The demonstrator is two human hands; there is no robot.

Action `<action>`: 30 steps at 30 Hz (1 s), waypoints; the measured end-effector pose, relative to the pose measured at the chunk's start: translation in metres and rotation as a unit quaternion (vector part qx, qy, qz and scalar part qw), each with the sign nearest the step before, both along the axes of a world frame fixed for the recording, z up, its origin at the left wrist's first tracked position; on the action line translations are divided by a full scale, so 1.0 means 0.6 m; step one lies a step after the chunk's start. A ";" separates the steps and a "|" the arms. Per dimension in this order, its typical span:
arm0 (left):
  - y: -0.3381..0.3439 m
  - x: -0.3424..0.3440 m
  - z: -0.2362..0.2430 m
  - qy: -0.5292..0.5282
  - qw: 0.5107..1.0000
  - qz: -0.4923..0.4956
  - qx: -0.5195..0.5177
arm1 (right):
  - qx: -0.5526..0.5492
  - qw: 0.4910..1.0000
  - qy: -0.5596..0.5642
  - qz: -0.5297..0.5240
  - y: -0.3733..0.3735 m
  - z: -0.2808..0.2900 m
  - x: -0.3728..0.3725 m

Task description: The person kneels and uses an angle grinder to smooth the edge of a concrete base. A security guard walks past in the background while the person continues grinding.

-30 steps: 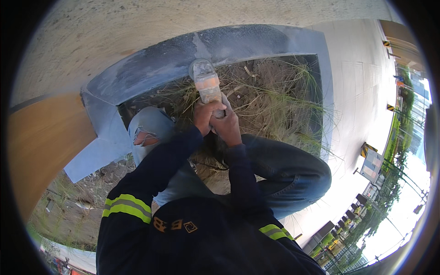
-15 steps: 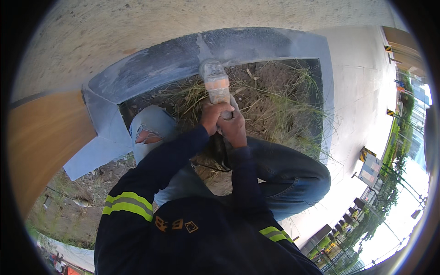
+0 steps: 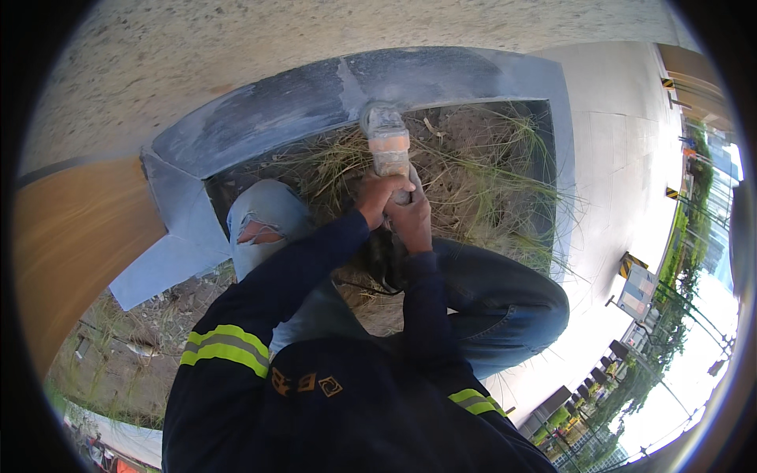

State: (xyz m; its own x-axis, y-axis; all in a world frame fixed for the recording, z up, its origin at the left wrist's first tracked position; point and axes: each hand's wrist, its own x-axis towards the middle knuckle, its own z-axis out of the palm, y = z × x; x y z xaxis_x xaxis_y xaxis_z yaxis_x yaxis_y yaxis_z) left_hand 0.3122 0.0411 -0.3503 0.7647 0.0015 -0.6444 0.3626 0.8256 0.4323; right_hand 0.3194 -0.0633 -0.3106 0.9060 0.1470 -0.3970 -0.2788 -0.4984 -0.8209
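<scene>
A dust-covered angle grinder [image 3: 390,147] points away from me, its head against the inner edge of the grey curb [image 3: 268,106]. My left hand [image 3: 378,195] is closed round the grinder's body from the left. Just behind and to the right, my right hand [image 3: 412,222] also grips it, near the rear end. Smooth grey patches and darker, scuffed ones mark the curb's top. What the grinder's disc touches is hidden under its head.
Dry grass [image 3: 489,185] and soil fill the bed inside the curb, around my bent knees. A dark cord [image 3: 367,290] runs below my hands. A tan wall panel [image 3: 87,236] stands at left, a speckled concrete surface [image 3: 236,47] beyond, pale pavement [image 3: 611,158] at right.
Both hands and the grinder have shifted a little to the right along the curb. The grip looks the same.
</scene>
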 end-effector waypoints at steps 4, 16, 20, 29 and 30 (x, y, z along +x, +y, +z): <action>0.034 -0.044 -0.006 -0.001 1.000 0.023 -0.008 | -0.003 0.996 -0.041 0.080 0.020 -0.033 -0.030; -0.011 0.005 -0.005 0.003 1.000 0.026 0.010 | -0.009 1.000 -0.006 0.008 0.000 0.010 0.003; 0.025 -0.039 -0.015 0.008 0.999 0.047 -0.005 | -0.018 0.994 -0.065 0.088 0.019 -0.030 -0.026; -0.037 0.032 -0.024 0.013 1.000 -0.020 0.000 | -0.016 0.997 -0.069 -0.008 -0.024 0.000 0.015; -0.032 0.024 -0.025 0.008 1.000 -0.008 0.010 | -0.018 0.999 -0.050 -0.001 -0.017 0.008 0.013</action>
